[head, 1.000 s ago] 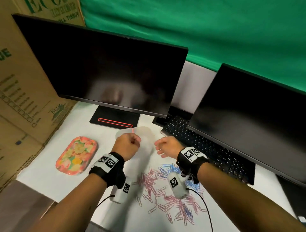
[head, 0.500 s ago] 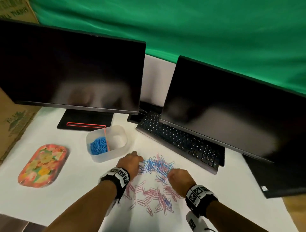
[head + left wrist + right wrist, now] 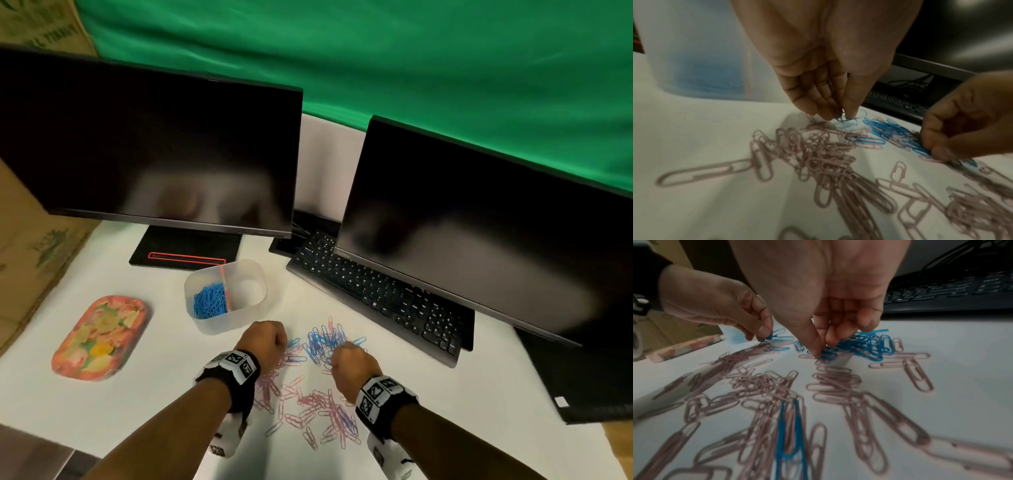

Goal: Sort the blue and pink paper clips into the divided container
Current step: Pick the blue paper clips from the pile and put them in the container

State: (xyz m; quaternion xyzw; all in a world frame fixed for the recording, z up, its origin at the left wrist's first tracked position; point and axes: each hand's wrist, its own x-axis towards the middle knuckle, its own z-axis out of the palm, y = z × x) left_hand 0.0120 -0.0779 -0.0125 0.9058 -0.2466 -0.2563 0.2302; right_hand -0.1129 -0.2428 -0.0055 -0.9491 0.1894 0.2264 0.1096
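A translucent divided container (image 3: 239,317) stands near the left monitor's base, with blue clips (image 3: 209,301) in its left compartment. On the white table, loose blue paper clips (image 3: 325,339) lie at the far side of a scatter of pink paper clips (image 3: 308,407). My left hand (image 3: 272,339) reaches down at the pile's left edge and pinches one blue clip (image 3: 841,117) between thumb and fingers. My right hand (image 3: 344,354) is down in the blue heap, with its thumb and fingers (image 3: 818,347) pinching blue clips there.
Two dark monitors (image 3: 154,154) (image 3: 479,233) stand behind, with a black keyboard (image 3: 376,294) under the right one. A floral tray (image 3: 99,337) lies at the left, beside a cardboard box (image 3: 27,240). The table edge runs near my forearms.
A second ago both hands were up at the container; they came back down to the blue clips. Over the last half second they have stayed there, pinching.
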